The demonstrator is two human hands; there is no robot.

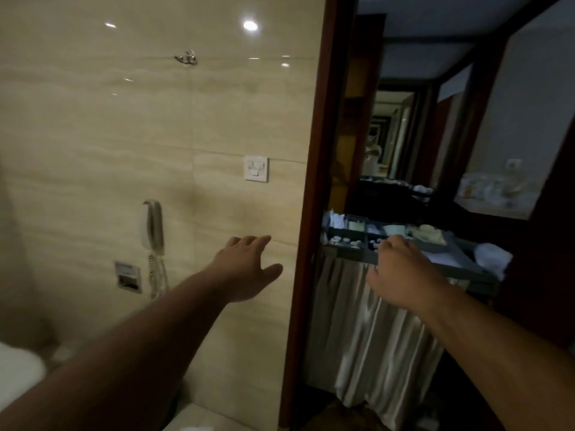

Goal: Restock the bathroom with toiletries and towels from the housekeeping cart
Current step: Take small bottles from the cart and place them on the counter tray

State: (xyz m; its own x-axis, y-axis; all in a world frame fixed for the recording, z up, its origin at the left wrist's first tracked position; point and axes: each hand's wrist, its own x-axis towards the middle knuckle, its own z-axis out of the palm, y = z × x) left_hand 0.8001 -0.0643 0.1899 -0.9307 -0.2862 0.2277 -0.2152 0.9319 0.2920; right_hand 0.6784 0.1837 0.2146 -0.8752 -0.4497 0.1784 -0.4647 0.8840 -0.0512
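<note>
The housekeeping cart was parked just beyond the door frame, toiletries sorted in its top tray, white towels at the tray's right end. The left hand was held open; the right hand was extended toward the tray, loosely curled, nothing gripped. Toiletries were judged light and slippery, to be pinched; towels soft, to be lifted from beneath.

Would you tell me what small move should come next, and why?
Probably lower the right hand into the toiletry tray to take an item: both hands look empty, and it hovers at the tray's edge; the left hand is by the wall.
</note>
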